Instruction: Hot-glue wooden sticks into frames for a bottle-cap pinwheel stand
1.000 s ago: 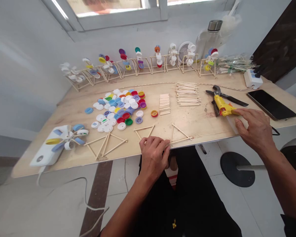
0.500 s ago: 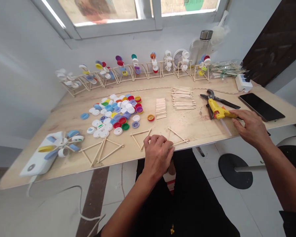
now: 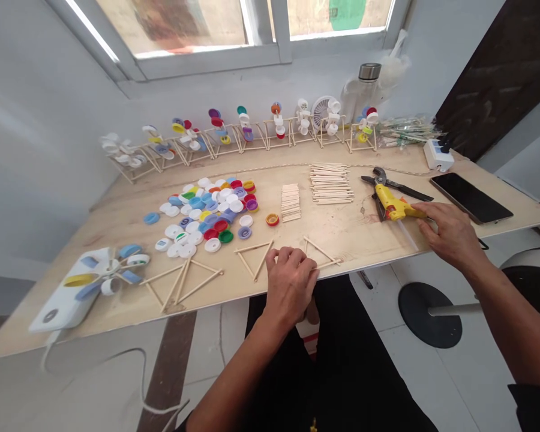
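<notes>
My right hand (image 3: 452, 235) is wrapped round the handle of a yellow hot glue gun (image 3: 393, 206), which rests on the table with a clear glue stick jutting from it. At the table's front edge, my left hand (image 3: 291, 283) has its fingers bent down over the left corner of a wooden stick triangle (image 3: 324, 249). The fingertips and that corner are partly hidden. Just left of this hand lies a second stick triangle (image 3: 254, 257). Further left, two more joined triangles (image 3: 182, 282) stand or lean together.
Loose bottle caps (image 3: 207, 210) lie in a heap, beside short sticks (image 3: 290, 203) and longer sticks (image 3: 332, 183). Cutting pliers (image 3: 405, 187) and a phone (image 3: 471, 197) are at the right. A cap wheel (image 3: 110, 270) sits on a white power bank (image 3: 67, 300). Finished-looking wheel stands (image 3: 247, 129) line the back.
The camera view has shifted slightly, so the table sits a little lower and further left. Both hands keep nearly the same positions and holds.
</notes>
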### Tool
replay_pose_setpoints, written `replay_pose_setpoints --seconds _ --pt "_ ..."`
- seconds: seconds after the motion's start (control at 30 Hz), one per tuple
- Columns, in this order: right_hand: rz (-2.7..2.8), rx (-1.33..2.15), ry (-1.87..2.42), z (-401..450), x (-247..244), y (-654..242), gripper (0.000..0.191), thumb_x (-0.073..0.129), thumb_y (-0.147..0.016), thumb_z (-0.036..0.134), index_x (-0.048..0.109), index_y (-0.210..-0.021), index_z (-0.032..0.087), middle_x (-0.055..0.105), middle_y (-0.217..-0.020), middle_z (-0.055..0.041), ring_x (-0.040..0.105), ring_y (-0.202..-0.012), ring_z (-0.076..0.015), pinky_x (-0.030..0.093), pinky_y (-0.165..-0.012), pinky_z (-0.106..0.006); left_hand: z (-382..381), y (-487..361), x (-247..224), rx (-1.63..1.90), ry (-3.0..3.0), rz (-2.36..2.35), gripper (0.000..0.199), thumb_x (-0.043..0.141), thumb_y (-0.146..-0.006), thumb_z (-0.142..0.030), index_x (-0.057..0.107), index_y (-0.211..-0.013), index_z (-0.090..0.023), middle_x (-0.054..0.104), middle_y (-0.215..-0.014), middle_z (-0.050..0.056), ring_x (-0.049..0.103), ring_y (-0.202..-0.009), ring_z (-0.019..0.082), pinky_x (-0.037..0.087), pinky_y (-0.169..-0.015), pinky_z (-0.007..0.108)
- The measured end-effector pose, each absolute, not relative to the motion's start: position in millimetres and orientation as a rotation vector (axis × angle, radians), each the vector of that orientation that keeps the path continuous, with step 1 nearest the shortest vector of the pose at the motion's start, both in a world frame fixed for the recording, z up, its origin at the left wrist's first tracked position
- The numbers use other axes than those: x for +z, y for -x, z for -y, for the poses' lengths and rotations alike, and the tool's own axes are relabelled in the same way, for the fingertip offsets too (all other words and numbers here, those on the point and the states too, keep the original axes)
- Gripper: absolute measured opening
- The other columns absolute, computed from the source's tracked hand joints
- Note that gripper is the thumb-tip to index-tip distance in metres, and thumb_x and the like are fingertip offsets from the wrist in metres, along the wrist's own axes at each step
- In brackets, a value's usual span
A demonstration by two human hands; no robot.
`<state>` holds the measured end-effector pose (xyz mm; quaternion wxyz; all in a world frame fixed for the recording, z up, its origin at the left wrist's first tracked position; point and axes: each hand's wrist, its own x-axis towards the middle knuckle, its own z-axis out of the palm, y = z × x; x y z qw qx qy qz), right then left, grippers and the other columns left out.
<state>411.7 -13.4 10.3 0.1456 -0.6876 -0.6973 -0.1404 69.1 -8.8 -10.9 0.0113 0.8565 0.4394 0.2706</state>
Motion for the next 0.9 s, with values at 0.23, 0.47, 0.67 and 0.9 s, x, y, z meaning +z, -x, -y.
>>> replay_pose_setpoints --seconds 0.23,0.47,0.67,0.9 --pt "2.068 -0.431 1.993 12 9 -412 0.038 0.039 -0.088 0.029 0.060 -0.117 0.016 0.060 -0.121 -0.0129 0.054 -0.110 -0.0283 0.041 -0.083 -0.039 7 -66 -8 0.956 -2.626 -1.397 0.012 0.059 -0.082 -0.020 0.062 -0.071 -0.021 0.062 -0.075 0.002 0.051 -0.080 0.020 0.031 -0.084 0.041" --pt "2.123 -0.496 2.008 8 10 -408 0.038 0.042 -0.089 0.026 0.057 -0.121 0.014 0.060 -0.122 -0.0126 0.052 -0.109 -0.0266 0.037 -0.086 -0.037 7 -42 -4 1.033 -2.548 -1.664 0.010 0.061 -0.080 -0.020 0.064 -0.070 -0.021 0.063 -0.073 0.003 0.052 -0.082 0.022 0.031 -0.081 0.041" --pt "2.142 -0.534 2.039 -3 6 -409 0.042 0.044 -0.088 0.030 0.054 -0.125 0.013 0.059 -0.125 -0.0135 0.052 -0.108 -0.0263 0.036 -0.087 -0.036 10 -34 -9 0.891 -2.561 -1.851 0.013 0.059 -0.080 -0.020 0.062 -0.067 -0.020 0.063 -0.073 0.004 0.051 -0.082 0.024 0.029 -0.081 0.043" --pt "2.186 -0.447 2.137 -18 6 -414 0.046 0.040 -0.088 0.037 0.052 -0.126 0.014 0.056 -0.128 -0.0132 0.052 -0.111 -0.0272 0.037 -0.086 -0.037 12 -34 -12 0.866 -2.543 -1.863 0.008 0.058 -0.081 -0.021 0.063 -0.074 -0.020 0.064 -0.076 0.004 0.051 -0.082 0.023 0.028 -0.083 0.042"
